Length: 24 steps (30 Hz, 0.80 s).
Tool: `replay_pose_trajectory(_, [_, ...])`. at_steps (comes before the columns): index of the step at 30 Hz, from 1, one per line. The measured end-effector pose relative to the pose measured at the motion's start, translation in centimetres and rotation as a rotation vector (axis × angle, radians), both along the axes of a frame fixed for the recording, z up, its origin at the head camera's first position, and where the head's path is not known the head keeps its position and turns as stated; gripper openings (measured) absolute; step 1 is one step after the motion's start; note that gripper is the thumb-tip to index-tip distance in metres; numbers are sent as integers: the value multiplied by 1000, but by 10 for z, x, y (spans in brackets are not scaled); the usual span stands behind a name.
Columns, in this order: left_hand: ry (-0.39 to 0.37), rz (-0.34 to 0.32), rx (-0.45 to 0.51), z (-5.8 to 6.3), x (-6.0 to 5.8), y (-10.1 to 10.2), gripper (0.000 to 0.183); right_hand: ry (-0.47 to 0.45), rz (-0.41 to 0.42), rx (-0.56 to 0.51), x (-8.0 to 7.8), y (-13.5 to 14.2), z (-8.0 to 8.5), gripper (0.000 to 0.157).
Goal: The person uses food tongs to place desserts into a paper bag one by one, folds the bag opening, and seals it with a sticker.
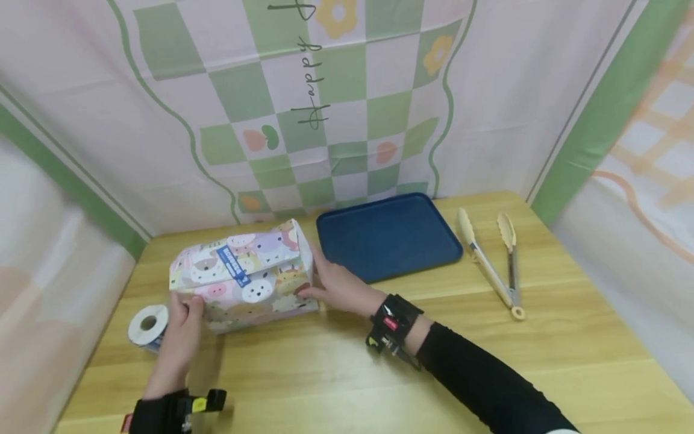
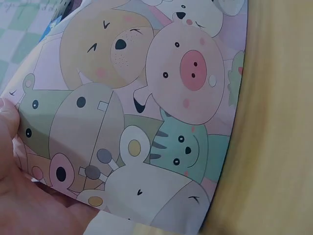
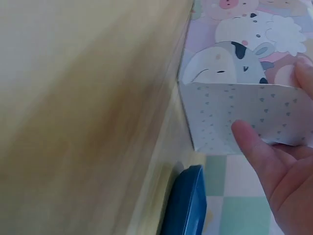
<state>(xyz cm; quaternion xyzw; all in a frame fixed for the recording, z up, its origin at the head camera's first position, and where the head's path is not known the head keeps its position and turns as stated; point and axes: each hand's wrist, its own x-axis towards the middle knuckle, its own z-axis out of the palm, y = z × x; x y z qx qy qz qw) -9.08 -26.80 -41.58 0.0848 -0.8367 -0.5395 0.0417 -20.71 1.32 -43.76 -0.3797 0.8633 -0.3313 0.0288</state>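
A parcel (image 1: pixel 233 301) in pastel paper printed with cartoon animal faces lies at the left of the wooden table. Stuck across its top seam is a blue printed sticker (image 1: pixel 233 266). My left hand (image 1: pixel 183 331) grips its left end, thumb on the near side. At the right end my right hand (image 1: pixel 345 288) holds it, thumb toward the front and fingers reaching behind. The right wrist view shows a fingertip (image 3: pixel 240 129) against a pale, heart-dotted end panel (image 3: pixel 215 115). Animal-print paper (image 2: pixel 146 107) fills much of the left wrist view.
A roll of stickers (image 1: pixel 157 319) stands just left of my left hand. Behind the parcel on the right is a dark blue tray (image 1: pixel 387 235), near the backdrop curtain (image 1: pixel 347 78). Tongs (image 1: pixel 496 274) with cream tips lie spread open farther right.
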Motion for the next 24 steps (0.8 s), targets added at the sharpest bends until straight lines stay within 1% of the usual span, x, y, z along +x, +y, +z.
replay_pose_trajectory(4, [-10, -32, 0, -2, -19, -7, 58, -25, -28, -20, -12, -5, 0, 108])
replay_pose_trajectory(8, [-46, -66, 9, -4, -35, -13, 58, -66, -62, -39, -19, -8, -1, 106])
replay_pose_trajectory(10, [-38, -87, 22, -5, -42, -16, 57, -94, -82, -48, -22, -10, -2, 106])
replay_pose_trajectory(13, [19, -120, 38, -6, -53, -17, 58, -130, -109, -58, -29, -11, -2, 105])
replay_pose_trajectory(15, [44, -118, 22, -8, -58, -17, 59, -142, -119, -57, -33, -11, -3, 106])
replay_pose_trajectory(16, [46, -103, 1, -8, -59, -17, 60, -144, -118, -53, -34, -10, -2, 107])
replay_pose_trajectory(17, [53, -73, -20, -9, -60, -15, 61, -144, -115, -50, -34, -9, -1, 107])
replay_pose_trajectory(18, [69, -27, -33, -10, -61, -13, 60, -143, -110, -45, -34, -7, 0, 107])
replay_pose_trajectory(20, [84, 87, -36, -10, -58, -6, 61, -123, -117, -12, -32, 0, 2, 108])
replay_pose_trajectory(22, [128, 202, -53, -8, -51, 4, 62, -80, -133, 28, -28, 10, 4, 105])
replay_pose_trajectory(23, [165, 242, -80, -7, -47, 10, 64, -51, -150, 53, -25, 15, 5, 104])
replay_pose_trajectory(24, [195, 261, -120, -5, -42, 16, 67, -23, -171, 79, -21, 22, 5, 103])
